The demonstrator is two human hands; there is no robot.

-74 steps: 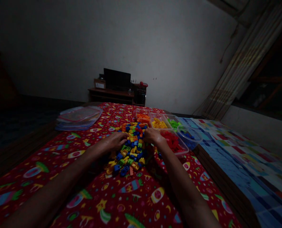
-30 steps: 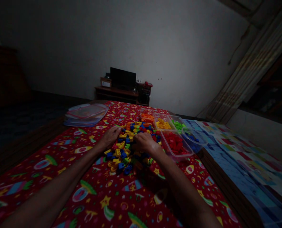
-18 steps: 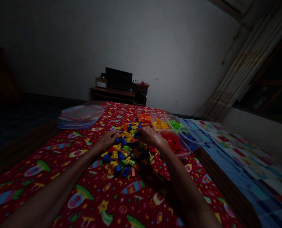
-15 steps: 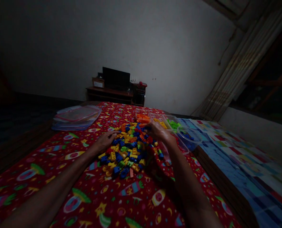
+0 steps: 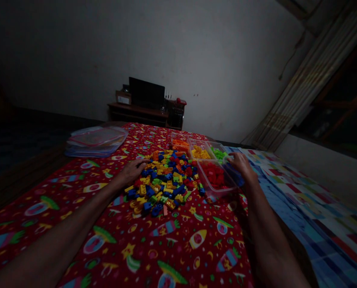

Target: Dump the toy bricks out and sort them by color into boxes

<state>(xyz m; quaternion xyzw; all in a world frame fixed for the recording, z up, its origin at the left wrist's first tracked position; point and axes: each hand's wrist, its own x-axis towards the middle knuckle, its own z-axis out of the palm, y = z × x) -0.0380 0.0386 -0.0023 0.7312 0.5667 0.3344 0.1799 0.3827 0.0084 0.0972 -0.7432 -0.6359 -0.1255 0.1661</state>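
A mixed pile of toy building bricks (image 5: 166,180) in yellow, blue, green, red and orange lies on a red patterned cloth (image 5: 130,236). At the pile's left edge rests my left hand (image 5: 132,172), fingers stretched toward the bricks and touching them. My right hand (image 5: 241,164) is over the clear round tub of blue bricks (image 5: 237,178), its fingers bent down and together; what they hold, if anything, is too dark to see. Beside it stands a clear box of red bricks (image 5: 216,176). Behind are boxes of orange bricks (image 5: 181,145), yellow bricks (image 5: 200,152) and green bricks (image 5: 219,153).
Several stacked clear lids (image 5: 96,142) lie at the far left of the cloth. A checked blue cloth (image 5: 286,204) spreads on the right. Against the far wall stands a low desk (image 5: 136,112) with a dark monitor (image 5: 147,94). A curtain (image 5: 298,88) hangs at right.
My right hand has moved right from the brick pile to the tub of blue bricks, uncovering the box of red bricks. My left hand stays at the pile's left edge.
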